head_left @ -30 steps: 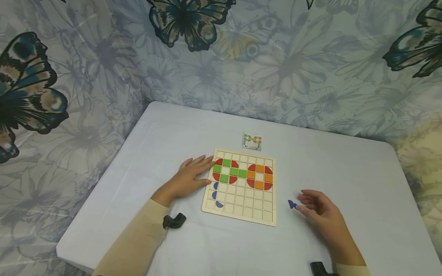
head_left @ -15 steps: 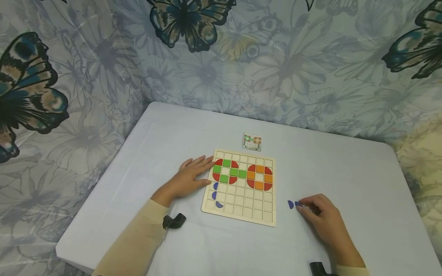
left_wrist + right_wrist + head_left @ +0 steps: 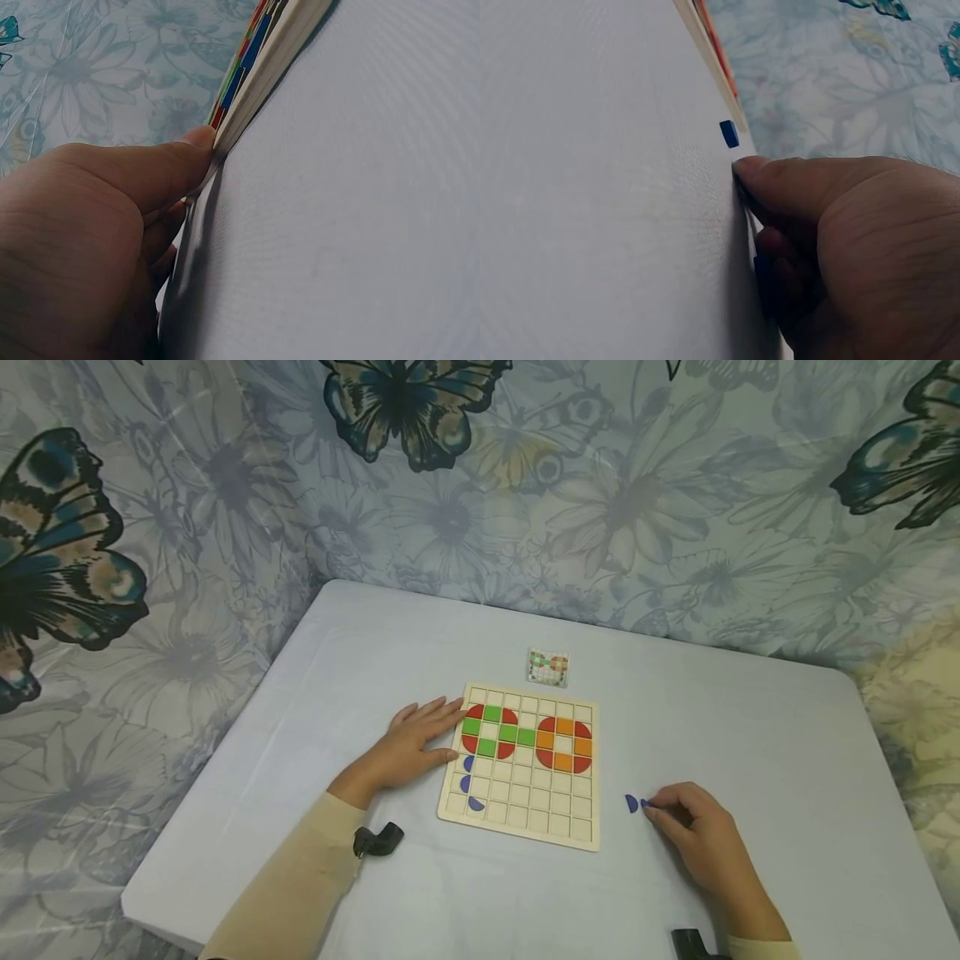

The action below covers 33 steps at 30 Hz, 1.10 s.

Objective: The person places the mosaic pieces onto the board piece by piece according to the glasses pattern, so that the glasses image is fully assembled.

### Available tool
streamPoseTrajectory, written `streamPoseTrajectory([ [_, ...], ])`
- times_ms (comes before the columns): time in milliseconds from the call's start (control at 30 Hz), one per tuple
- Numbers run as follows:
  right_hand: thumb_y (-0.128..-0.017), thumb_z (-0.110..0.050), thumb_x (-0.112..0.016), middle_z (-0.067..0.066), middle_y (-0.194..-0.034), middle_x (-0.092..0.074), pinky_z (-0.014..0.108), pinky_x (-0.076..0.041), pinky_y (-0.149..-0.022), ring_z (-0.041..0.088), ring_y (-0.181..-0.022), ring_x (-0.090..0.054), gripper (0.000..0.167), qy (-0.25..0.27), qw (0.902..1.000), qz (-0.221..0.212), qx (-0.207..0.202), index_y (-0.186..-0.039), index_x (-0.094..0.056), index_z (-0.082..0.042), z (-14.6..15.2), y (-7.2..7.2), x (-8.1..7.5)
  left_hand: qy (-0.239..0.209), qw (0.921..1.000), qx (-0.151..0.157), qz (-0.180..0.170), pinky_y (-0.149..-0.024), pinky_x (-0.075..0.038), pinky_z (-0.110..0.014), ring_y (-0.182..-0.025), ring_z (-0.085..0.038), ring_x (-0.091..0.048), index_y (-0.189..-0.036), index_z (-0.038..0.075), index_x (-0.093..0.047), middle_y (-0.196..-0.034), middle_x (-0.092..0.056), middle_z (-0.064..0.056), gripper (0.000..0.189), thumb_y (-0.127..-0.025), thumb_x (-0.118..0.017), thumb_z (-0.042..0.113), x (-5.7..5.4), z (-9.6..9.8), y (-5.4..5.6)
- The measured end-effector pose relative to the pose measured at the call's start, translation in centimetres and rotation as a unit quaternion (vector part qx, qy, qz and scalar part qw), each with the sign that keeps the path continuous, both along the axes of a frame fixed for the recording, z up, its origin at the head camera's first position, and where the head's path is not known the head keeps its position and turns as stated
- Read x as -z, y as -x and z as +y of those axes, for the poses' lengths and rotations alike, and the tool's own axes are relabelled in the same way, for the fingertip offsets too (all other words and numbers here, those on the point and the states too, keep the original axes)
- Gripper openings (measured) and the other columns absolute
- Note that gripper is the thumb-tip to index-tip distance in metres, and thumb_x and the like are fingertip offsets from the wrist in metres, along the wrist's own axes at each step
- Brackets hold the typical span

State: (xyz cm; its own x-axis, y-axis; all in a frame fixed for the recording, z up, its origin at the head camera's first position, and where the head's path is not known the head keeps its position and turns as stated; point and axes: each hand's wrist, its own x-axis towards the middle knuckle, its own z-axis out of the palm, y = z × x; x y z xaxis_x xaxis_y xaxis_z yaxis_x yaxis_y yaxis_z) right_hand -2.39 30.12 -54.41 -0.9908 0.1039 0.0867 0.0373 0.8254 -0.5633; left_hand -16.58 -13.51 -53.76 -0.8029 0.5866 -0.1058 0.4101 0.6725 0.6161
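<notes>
My left hand [image 3: 408,745] lies with extended fingers against the left edge of a wooden grid board [image 3: 528,835]; in the left wrist view its thumb [image 3: 180,161] touches that edge. On the board sit green and orange squares, red rounded-corner pieces and three blue half-circle pieces, one of them a lower half-circle [image 3: 476,804]. Right of the board, my right hand [image 3: 701,835] pinches a blue half-circle piece [image 3: 645,803] between thumb and forefinger at the tabletop. Another half-circle [image 3: 632,803] lies just left of it. More blue [image 3: 763,285] shows by the curled fingers, partly hidden.
A small pattern card [image 3: 548,667] lies behind the board on the white-covered table [image 3: 360,643]. A butterfly-and-flower backdrop [image 3: 600,502] rises behind the table. Black wrist mounts, one on the left wrist [image 3: 378,841], show near both sleeves.
My right thumb and forefinger have closed on the nearer blue piece, which now sits slightly apart from the other half-circle. My left hand and the board have stayed put.
</notes>
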Motion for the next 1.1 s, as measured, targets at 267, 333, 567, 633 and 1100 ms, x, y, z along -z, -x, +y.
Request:
streamPoseTrajectory([
  [267,-0.094,-0.001,-0.084,0.006,-0.106,-0.071,0.042,-0.057,-0.084,0.025,-0.096,-0.065,0.024,-0.010,0.9998,-0.020,0.000,-0.117,-0.077,-0.004,-0.4,-0.1,-0.1,-0.003,1.0000,0.003,0.003,-0.130,0.001,-0.051,-0.165,-0.018,-0.011,-0.171,0.022,-0.041,-0.177,-0.024,0.009,0.073,-0.107,-0.071,0.040,0.2,-0.2,0.1],
  [333,-0.096,-0.002,-0.083,0.006,-0.107,-0.071,0.044,-0.057,-0.085,0.025,-0.097,-0.066,0.019,-0.009,0.9998,-0.020,0.000,-0.114,-0.078,-0.005,-0.4,-0.1,-0.1,-0.004,1.0000,0.005,0.004,-0.130,0.001,-0.051,-0.165,-0.017,-0.011,-0.171,0.022,-0.041,-0.177,-0.024,0.009,0.073,-0.107,-0.071,0.040,0.3,-0.2,0.1],
  [567,-0.102,-0.007,-0.078,0.007,-0.105,-0.076,0.017,-0.047,-0.074,0.021,-0.092,-0.066,0.006,0.015,0.9994,0.025,0.018,-0.108,-0.077,-0.007,0.1,-0.1,-0.4,-0.006,0.9999,0.006,0.006,-0.130,0.001,-0.049,-0.165,-0.017,-0.011,-0.170,0.023,-0.042,-0.177,-0.024,0.011,0.072,-0.107,-0.071,0.039,0.4,-0.3,0.1],
  [633,-0.102,-0.005,-0.077,0.009,-0.105,-0.077,0.012,-0.047,-0.072,0.017,-0.090,-0.067,0.007,0.026,0.9986,0.036,0.030,-0.110,-0.077,-0.005,0.2,0.0,-0.6,-0.006,0.9999,0.006,0.007,-0.130,0.002,-0.049,-0.165,-0.017,-0.011,-0.170,0.023,-0.042,-0.177,-0.025,0.010,0.072,-0.107,-0.071,0.039,0.4,-0.2,0.1],
  [1100,-0.097,-0.003,-0.082,0.001,-0.104,-0.076,0.008,-0.049,-0.071,0.001,-0.086,-0.063,0.014,0.152,0.9711,0.045,0.179,-0.111,-0.080,-0.002,-0.5,0.3,-1.9,-0.009,0.9999,0.003,0.006,-0.130,0.001,-0.050,-0.165,-0.017,-0.012,-0.170,0.022,-0.043,-0.177,-0.025,0.011,0.072,-0.106,-0.072,0.038,0.3,-0.1,0.1],
])
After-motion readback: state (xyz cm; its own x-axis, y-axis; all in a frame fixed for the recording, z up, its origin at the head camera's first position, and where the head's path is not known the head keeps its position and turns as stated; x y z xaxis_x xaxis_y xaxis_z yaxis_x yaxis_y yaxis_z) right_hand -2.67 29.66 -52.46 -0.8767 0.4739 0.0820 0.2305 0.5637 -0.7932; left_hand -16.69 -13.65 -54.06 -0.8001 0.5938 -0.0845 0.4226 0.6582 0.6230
